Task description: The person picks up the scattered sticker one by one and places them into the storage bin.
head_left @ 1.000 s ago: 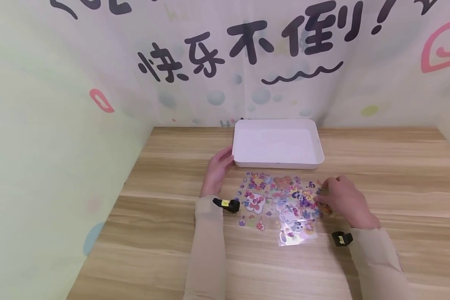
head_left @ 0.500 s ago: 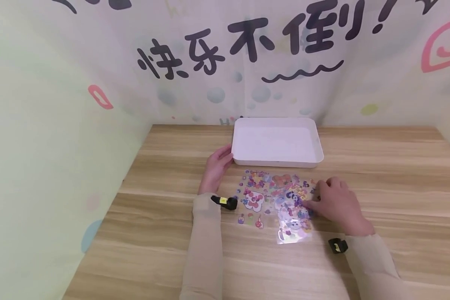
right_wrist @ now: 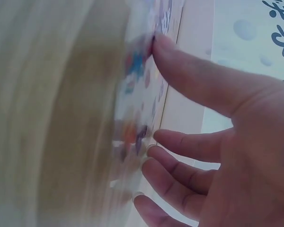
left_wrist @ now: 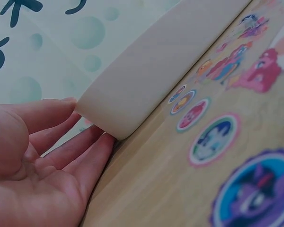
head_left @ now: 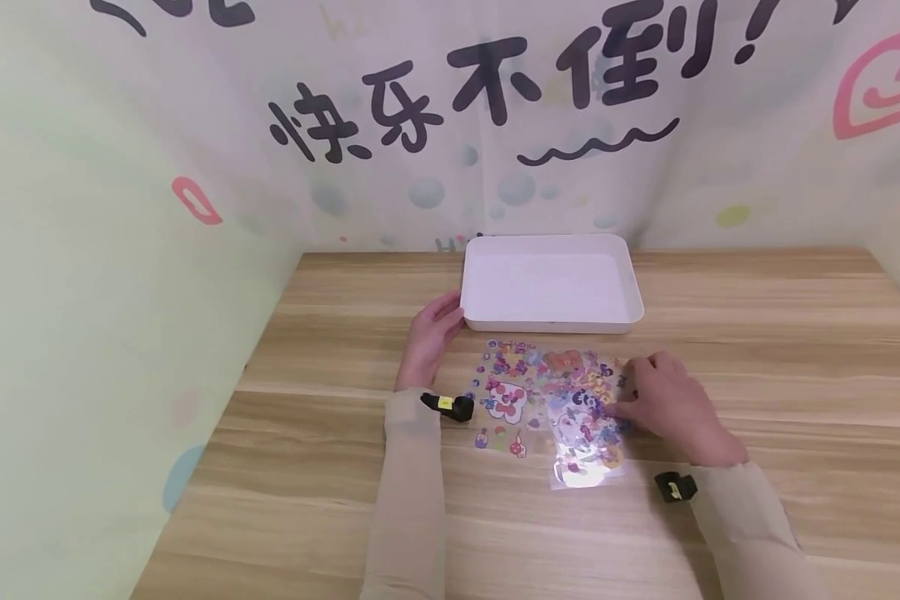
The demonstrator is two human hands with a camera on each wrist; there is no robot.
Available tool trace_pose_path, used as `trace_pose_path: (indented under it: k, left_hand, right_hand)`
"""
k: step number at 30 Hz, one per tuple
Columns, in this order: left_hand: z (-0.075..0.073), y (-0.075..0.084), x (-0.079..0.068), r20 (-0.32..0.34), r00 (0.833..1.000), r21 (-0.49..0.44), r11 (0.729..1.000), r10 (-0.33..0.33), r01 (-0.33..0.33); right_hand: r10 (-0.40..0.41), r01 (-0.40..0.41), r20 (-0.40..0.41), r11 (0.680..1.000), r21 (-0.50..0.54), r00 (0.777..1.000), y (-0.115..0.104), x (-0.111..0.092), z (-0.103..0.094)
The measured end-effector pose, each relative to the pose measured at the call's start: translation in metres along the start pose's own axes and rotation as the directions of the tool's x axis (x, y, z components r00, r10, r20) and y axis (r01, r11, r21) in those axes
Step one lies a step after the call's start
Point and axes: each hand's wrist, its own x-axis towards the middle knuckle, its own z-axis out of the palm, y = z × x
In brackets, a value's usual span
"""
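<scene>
At the white tray (head_left: 552, 283), my left hand (head_left: 428, 337) rests its thumb and fingertips against the front left corner. The left wrist view shows that thumb near the rim and the lower fingertips at the tray's base. In front of the tray lie several overlapping clear sticker sheets (head_left: 506, 402) with colourful cartoon figures. My right hand (head_left: 671, 407) is over their right edge. In the right wrist view, its thumb (right_wrist: 194, 78) touches a sheet, while the other fingers curve loosely, spread apart from the thumb, with tips near the sheets' edge.
The wooden table (head_left: 330, 458) meets a printed cloth backdrop (head_left: 390, 200) behind the tray. Another cloth wall (head_left: 82, 333) runs along the left side. Bright glare covers the front end of one sheet. Both wrists carry small black straps.
My right hand has moved left over the sheets' right edge, then stayed nearly still. The left hand and tray hold their places. Glare on the front sheet has grown brighter.
</scene>
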Motion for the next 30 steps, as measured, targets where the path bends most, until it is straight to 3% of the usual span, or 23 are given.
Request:
trace_pose_path:
  k: [18, 30]
  left_hand:
    - [0.0001, 0.0001, -0.0009, -0.005, 1.000, -0.010, 1.000, 0.019, -0.019]
    - [-0.0004, 0.0005, -0.0008, -0.001, 1.000, 0.003, 1.000, 0.002, -0.002]
  right_hand:
    - [0.011, -0.011, 0.009, 0.999, 0.035, 1.000, 0.0010, 0.0015, -0.0030]
    - [0.050, -0.057, 0.118, 0.997, 0.058, 0.992, 0.0042, 0.0052, -0.0048]
